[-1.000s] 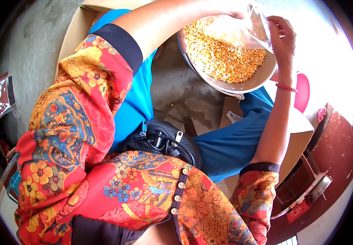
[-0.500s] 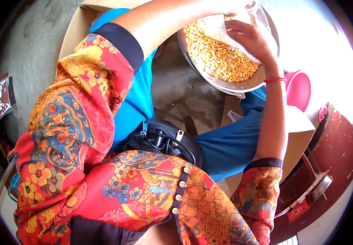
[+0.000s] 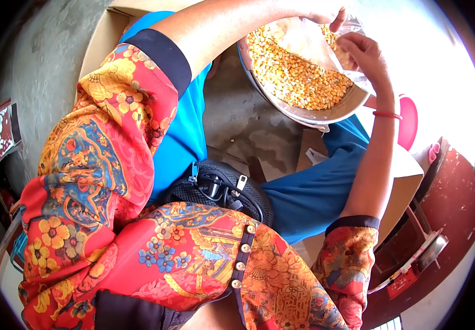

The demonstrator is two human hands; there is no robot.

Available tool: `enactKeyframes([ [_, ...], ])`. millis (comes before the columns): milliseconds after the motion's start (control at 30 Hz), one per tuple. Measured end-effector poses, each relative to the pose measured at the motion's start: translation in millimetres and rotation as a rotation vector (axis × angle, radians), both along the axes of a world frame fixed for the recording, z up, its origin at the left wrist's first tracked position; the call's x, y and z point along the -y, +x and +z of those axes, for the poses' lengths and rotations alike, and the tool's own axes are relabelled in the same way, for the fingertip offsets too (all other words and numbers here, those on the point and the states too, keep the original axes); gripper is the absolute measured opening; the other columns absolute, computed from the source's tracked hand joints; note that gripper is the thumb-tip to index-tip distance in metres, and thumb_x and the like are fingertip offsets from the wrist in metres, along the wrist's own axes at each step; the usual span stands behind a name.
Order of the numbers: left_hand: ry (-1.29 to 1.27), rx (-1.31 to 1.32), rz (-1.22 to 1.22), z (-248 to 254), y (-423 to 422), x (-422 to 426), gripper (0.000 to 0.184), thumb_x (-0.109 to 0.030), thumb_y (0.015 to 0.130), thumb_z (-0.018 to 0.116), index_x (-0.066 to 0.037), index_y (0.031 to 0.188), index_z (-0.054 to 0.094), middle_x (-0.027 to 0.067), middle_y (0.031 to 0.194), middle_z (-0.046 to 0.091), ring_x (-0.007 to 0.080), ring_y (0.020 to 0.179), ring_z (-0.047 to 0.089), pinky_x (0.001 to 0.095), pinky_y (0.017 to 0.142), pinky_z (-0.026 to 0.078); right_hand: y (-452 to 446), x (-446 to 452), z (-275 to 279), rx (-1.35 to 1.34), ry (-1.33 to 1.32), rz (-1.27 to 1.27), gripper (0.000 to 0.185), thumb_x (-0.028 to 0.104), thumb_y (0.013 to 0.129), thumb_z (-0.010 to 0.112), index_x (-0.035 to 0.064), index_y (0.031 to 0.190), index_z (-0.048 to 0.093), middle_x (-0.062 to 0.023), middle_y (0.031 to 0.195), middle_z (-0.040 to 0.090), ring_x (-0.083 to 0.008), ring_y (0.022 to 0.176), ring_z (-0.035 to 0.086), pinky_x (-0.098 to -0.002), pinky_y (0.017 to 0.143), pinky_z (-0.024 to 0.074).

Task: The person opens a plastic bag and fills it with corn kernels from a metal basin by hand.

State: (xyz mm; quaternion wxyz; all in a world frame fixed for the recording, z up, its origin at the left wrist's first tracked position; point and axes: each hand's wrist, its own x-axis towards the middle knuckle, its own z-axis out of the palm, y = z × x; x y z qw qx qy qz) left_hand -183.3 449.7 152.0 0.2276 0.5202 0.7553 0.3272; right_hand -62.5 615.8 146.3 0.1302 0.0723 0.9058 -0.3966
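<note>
A round metal basin (image 3: 303, 114) holds loose yellow corn kernels (image 3: 292, 77). On the kernels lies a clear plastic bag (image 3: 309, 41), with some kernels showing through or beside it. My left hand (image 3: 325, 14) is at the far rim, its fingers closed at the bag's upper edge and partly lost in glare. Over the right side of the basin, my right hand (image 3: 366, 55), a red thread around its wrist, has its fingertips pinched at the bag's other edge. The film between the hands is hard to see in the bright light.
A pink tub (image 3: 407, 122) stands right of the basin. Cardboard (image 3: 399, 187) lies under my blue-clad leg (image 3: 309, 190). A black mesh pouch (image 3: 221, 190) with a cable rests at my lap. Reddish-brown furniture (image 3: 446, 220) stands at the right.
My right hand has moved right and slightly down, away from the bag's middle. The bag lies flatter and wider, and more kernels show beyond it. My left hand has shifted only a little.
</note>
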Motion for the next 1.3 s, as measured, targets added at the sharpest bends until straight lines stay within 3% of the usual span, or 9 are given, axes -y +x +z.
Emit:
enactKeyframes([
  [67, -0.041, -0.007, 0.01, 8, 2, 1, 0.015, -0.002, 0.064, 0.057, -0.004, 0.076, 0.067, 0.0174, 0.071, 0.062, 0.0274, 0.065, 0.061, 0.0373, 0.057, 0.047, 10, 20, 17, 0.287, -0.137, 0.201, 0.025, 0.027, 0.085, 0.055, 0.0064, 0.092, 0.066, -0.0026, 0.076, 0.062, -0.0085, 0.063, 0.058, -0.0209, 0.051, 0.0496],
  [167, -0.135, -0.147, 0.042, 16, 10, 8, 0.016, -0.008, 0.067, 0.06, -0.003, 0.081, 0.066, 0.0193, 0.073, 0.062, 0.03, 0.068, 0.062, 0.0381, 0.059, 0.048, 21, 29, -11, 0.486, 0.06, 0.308, 0.025, 0.022, 0.083, 0.054, 0.0062, 0.099, 0.065, -0.0081, 0.086, 0.065, -0.0148, 0.065, 0.062, -0.026, 0.051, 0.0524],
  [233, 0.191, -0.139, 0.069, 13, 16, 15, 0.019, -0.014, 0.071, 0.059, -0.001, 0.085, 0.064, 0.0206, 0.075, 0.062, 0.0314, 0.07, 0.062, 0.0401, 0.061, 0.048, 35, 22, -46, 0.374, 0.352, 0.378, 0.026, 0.017, 0.081, 0.053, 0.0067, 0.102, 0.064, -0.0154, 0.095, 0.064, -0.025, 0.079, 0.064, -0.035, 0.063, 0.0542],
  [267, 0.191, -0.139, 0.069, 10, 15, 14, 0.019, -0.014, 0.071, 0.059, -0.001, 0.085, 0.064, 0.0206, 0.075, 0.062, 0.0314, 0.07, 0.062, 0.0401, 0.061, 0.048, 39, 18, -51, 0.369, 0.431, 0.434, 0.036, 0.014, 0.077, 0.057, 0.01, 0.112, 0.058, -0.0169, 0.112, 0.058, -0.0336, 0.102, 0.055, -0.0367, 0.091, 0.0419],
  [500, -0.066, -0.223, 0.042, 1, 11, 3, 0.017, -0.009, 0.073, 0.057, -0.003, 0.087, 0.064, 0.019, 0.078, 0.063, 0.0315, 0.073, 0.062, 0.041, 0.063, 0.048, 48, 47, -70, 0.366, 0.674, 0.347, 0.042, 0.017, 0.077, 0.049, 0.0125, 0.119, 0.05, -0.021, 0.117, 0.052, -0.0361, 0.102, 0.055, -0.0431, 0.085, 0.0451],
  [667, -0.028, -0.151, -0.024, -14, 8, 8, 0.018, -0.01, 0.074, 0.056, -0.004, 0.089, 0.064, 0.0182, 0.079, 0.063, 0.0307, 0.072, 0.062, 0.0407, 0.062, 0.048, 54, 55, -84, 0.404, 0.483, 0.533, 0.029, 0.018, 0.075, 0.053, 0.006, 0.101, 0.059, -0.0191, 0.092, 0.062, -0.0323, 0.094, 0.059, -0.0418, 0.081, 0.0468],
  [800, -0.05, -0.117, -0.059, -7, 11, 16, 0.024, -0.018, 0.081, 0.049, -0.005, 0.095, 0.064, 0.0181, 0.08, 0.063, 0.0288, 0.072, 0.062, 0.0403, 0.062, 0.048, 45, 53, -72, 0.653, 0.037, 0.313, 0.028, 0.008, 0.074, 0.056, 0.0004, 0.1, 0.061, -0.0156, 0.079, 0.063, -0.0218, 0.056, 0.064, -0.0324, 0.053, 0.0511],
  [967, 0.052, 0.305, 0.03, -19, 13, 18, 0.033, -0.026, 0.088, 0.038, -0.007, 0.099, 0.063, 0.0172, 0.082, 0.063, 0.0269, 0.074, 0.061, 0.0381, 0.065, 0.046, 28, 40, -27, 0.677, -0.244, 0.308, 0.018, 0.018, 0.083, 0.06, 0.005, 0.094, 0.063, -0.0023, 0.073, 0.061, -0.0077, 0.056, 0.056, -0.0216, 0.051, 0.0493],
  [1300, -0.175, -0.124, -0.097, 12, 18, 25, 0.032, -0.021, 0.088, 0.035, -0.004, 0.101, 0.059, 0.02, 0.085, 0.062, 0.0295, 0.08, 0.061, 0.041, 0.072, 0.046, 7, 13, -13, 0.112, -0.457, -0.04, 0.021, 0.022, 0.087, 0.057, 0.0078, 0.1, 0.064, 0.001, 0.076, 0.06, -0.0048, 0.065, 0.055, -0.0173, 0.056, 0.0468],
])
